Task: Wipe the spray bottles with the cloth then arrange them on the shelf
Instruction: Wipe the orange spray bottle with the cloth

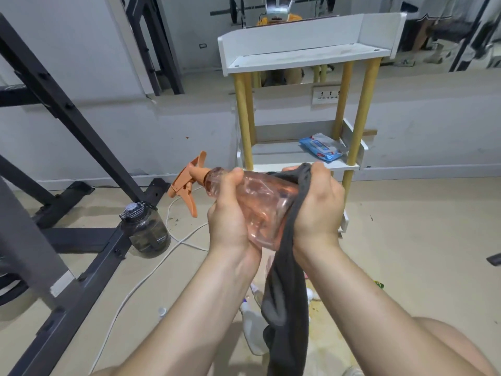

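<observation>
A clear pink spray bottle [264, 202] with an orange trigger head lies sideways in the air, its nozzle pointing left. My left hand [229, 213] grips its body near the neck. My right hand [315, 204] holds a dark grey cloth [287, 294] bunched over the bottle's base; the rest of the cloth hangs down between my forearms. Behind stands a white shelf [303, 54] on yellow posts, its top tier bare. On the floor below, a white bottle [252, 332] is partly hidden by the cloth.
A blue wipes pack [324, 147] lies on the shelf's middle tier. A dark water jug [146, 229] stands on the floor at left beside a black gym rack [67, 109] and a white cable [135, 289]. A mirror wall rises behind the shelf.
</observation>
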### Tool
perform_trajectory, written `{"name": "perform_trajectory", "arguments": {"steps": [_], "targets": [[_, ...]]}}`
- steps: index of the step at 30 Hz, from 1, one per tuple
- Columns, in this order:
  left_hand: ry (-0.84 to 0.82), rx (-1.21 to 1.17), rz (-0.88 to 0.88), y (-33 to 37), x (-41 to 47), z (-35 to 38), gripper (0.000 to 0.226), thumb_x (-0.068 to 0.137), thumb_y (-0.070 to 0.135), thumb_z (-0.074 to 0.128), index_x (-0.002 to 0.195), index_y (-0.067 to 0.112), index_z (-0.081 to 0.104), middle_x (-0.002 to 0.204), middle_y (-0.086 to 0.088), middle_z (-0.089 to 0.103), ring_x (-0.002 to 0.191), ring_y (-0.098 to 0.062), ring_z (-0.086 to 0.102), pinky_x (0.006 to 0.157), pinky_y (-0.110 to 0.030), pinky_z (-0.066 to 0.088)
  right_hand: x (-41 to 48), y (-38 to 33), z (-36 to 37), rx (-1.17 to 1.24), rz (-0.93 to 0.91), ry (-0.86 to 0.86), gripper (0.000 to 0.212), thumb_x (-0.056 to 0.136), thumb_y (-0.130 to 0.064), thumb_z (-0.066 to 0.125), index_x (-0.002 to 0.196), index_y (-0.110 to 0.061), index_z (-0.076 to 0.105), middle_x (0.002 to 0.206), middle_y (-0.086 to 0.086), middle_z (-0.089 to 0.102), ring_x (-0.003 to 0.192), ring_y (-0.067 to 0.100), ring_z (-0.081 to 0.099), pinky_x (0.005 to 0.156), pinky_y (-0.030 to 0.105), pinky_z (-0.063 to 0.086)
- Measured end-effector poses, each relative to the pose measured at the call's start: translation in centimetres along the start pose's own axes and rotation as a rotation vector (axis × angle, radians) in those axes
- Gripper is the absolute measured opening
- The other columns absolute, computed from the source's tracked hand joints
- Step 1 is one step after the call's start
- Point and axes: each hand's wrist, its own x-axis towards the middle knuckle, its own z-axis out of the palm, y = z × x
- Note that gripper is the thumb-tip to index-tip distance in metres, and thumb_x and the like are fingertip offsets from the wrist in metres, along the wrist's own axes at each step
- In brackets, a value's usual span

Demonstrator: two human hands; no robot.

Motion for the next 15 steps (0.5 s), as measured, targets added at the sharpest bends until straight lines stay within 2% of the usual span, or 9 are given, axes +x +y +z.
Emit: {"name": "perform_trajectory", "arguments": {"steps": [2,4,5,6,8,10,12,13,15], "targets": [[-0.018,-0.009,0.001,0.3,-0.1,0.0,0.037,0.083,0.037,0.066,0.106,0.009,0.066,0.107,-0.019,0.069,0.098,-0.036,0.067,0.097,-0.053,0.048,0.6,0.6,-0.2,-0.137,-0.125,0.050,0.057,0.086,-0.051,0.040,0.055,-0.004,0.048,0.055,0.011,0.040,0.058,0.029,0.035,0.058,0.047,0.036],[-0.031,-0.038,0.004,0.5,0.0,-0.3,0.027,0.088,0.035,0.061,0.096,0.009,0.066,0.098,-0.018,0.068,0.088,-0.033,0.068,0.089,-0.048,0.053,-0.1,1.0,-0.6,-0.214,-0.287,0.043,0.053,0.093,-0.049,0.035,0.053,-0.018,0.048,0.053,-0.003,0.045,0.055,0.021,0.039,0.057,0.045,0.037],[-0.050,-0.062,-0.001,0.7,0.0,-0.3,0.029,0.091,0.035,0.056,0.088,0.008,0.068,0.090,-0.017,0.070,0.080,-0.031,0.069,0.081,-0.042,0.057,-1.0,1.3,-0.8,-0.230,-0.380,-0.002,0.051,0.096,-0.045,0.033,0.063,-0.017,0.059,0.062,0.002,0.057,0.062,0.023,0.050,0.064,0.046,0.043],[-0.064,-0.090,-0.006,0.8,0.1,-0.3,0.036,0.094,0.036,0.051,0.080,0.008,0.069,0.081,-0.014,0.070,0.071,-0.027,0.069,0.071,-0.034,0.059,-2.1,1.6,-0.8,-0.244,-0.459,-0.080,0.050,0.099,-0.039,0.032,0.083,-0.008,0.067,0.081,0.008,0.066,0.078,0.023,0.060,0.076,0.045,0.049],[-0.070,-0.128,-0.020,0.8,0.3,-0.2,0.049,0.097,0.038,0.044,0.067,0.010,0.071,0.067,-0.008,0.070,0.057,-0.020,0.068,0.054,-0.022,0.056,-4.2,2.3,-0.4,-0.359,-0.609,-0.204,0.044,0.101,-0.025,0.032,0.123,0.001,0.060,0.121,0.013,0.063,0.116,0.021,0.058,0.101,0.038,0.045],[-0.088,-0.105,0.006,0.6,0.3,0.1,0.062,0.099,0.035,0.042,0.049,0.015,0.071,0.058,-0.003,0.067,0.050,-0.014,0.066,0.049,-0.018,0.052,-4.7,2.2,-0.1,-0.427,-0.693,-0.264,0.045,0.101,-0.020,0.031,0.136,0.002,0.049,0.135,0.014,0.055,0.126,0.025,0.051,0.108,0.041,0.040],[-0.108,-0.072,0.029,0.4,0.1,0.2,0.061,0.100,0.029,0.042,0.047,0.017,0.071,0.056,-0.002,0.067,0.049,-0.012,0.065,0.050,-0.017,0.052,-3.9,1.0,-0.3,-0.392,-0.662,-0.260,0.044,0.099,-0.023,0.032,0.127,-0.002,0.058,0.126,0.010,0.062,0.120,0.024,0.057,0.103,0.045,0.044],[-0.093,-0.061,0.025,0.2,0.2,0.2,0.050,0.098,0.028,0.046,0.057,0.015,0.073,0.062,-0.004,0.069,0.053,-0.014,0.067,0.053,-0.019,0.054,-3.3,0.2,-0.4,-0.344,-0.577,-0.240,0.044,0.098,-0.027,0.033,0.117,-0.006,0.066,0.116,0.007,0.068,0.113,0.020,0.061,0.099,0.044,0.047],[-0.057,-0.011,0.058,-0.1,0.1,0.0,0.022,0.093,0.029,0.057,0.086,0.011,0.069,0.081,-0.011,0.072,0.069,-0.022,0.070,0.065,-0.028,0.058,-1.8,-1.4,-0.5,-0.177,-0.251,-0.244,0.040,0.092,-0.030,0.039,0.094,-0.012,0.075,0.097,0.004,0.075,0.097,0.018,0.068,0.094,0.041,0.052]]}}
